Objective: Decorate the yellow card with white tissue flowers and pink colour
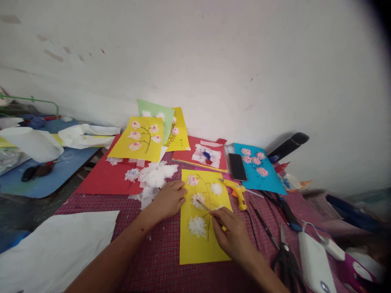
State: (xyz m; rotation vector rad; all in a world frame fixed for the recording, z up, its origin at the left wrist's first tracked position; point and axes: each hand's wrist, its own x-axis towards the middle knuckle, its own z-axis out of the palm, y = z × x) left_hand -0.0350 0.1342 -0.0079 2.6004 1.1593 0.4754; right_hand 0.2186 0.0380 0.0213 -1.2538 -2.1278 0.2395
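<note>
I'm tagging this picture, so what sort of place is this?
Probably a craft workspace, judging by the yellow glue gun, the scissors and the nearest yellow sheet with its flowers.

Left hand (171,199): palm down, fingers (175,185) loosely bent; forearm (122,248) from lower left. Right hand (233,235): fingers (224,215) pinched; forearm (265,269) from lower right.

The left forearm (122,253) is showing bare from the lower edge of the view up to the wrist, its long outline tapering toward the left hand (169,200). One small, rounded spot (142,230) is marking the skin short of that wrist. The left hand is showing bare to the fingertips. The right hand (231,232) is also appearing bare, and a shorter stretch of uncovered right forearm (266,272) is showing behind its wrist.
</note>
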